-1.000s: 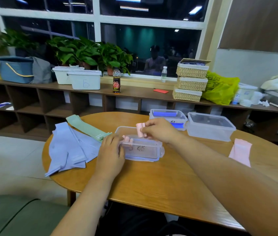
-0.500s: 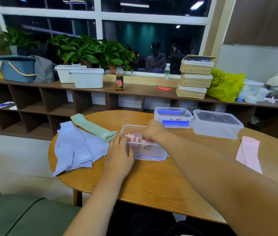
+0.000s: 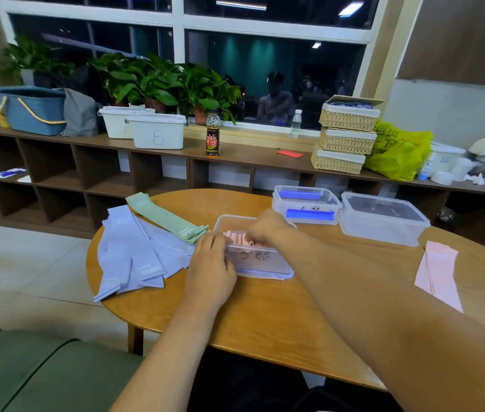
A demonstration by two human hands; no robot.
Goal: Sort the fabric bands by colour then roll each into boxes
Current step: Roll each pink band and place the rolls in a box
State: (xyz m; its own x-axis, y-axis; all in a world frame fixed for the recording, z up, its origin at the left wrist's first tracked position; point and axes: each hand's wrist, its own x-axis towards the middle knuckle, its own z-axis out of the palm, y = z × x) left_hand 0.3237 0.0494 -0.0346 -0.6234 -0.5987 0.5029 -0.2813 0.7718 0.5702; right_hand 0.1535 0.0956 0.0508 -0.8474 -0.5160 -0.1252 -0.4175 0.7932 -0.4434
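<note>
A clear plastic box (image 3: 260, 261) stands on the round wooden table (image 3: 268, 316) and holds several pink rolled bands (image 3: 239, 238). My left hand (image 3: 210, 267) grips the box's near left wall. My right hand (image 3: 266, 227) reaches down into the box, fingers curled over the pink rolls; whether it still pinches one is hidden. Flat lilac bands (image 3: 134, 251) and green bands (image 3: 166, 217) lie left of the box. Flat pink bands (image 3: 439, 270) lie at the right.
Behind the box stand a clear box with blue lid clips (image 3: 306, 203) and a larger clear lidded box (image 3: 382, 217). A low shelf (image 3: 92, 173) with bins, baskets, a bottle and plants runs along the window. A green seat (image 3: 42, 373) is at lower left.
My right hand carried a pink roll from above the box down into it among the other rolls. My left hand stayed on the box's wall.
</note>
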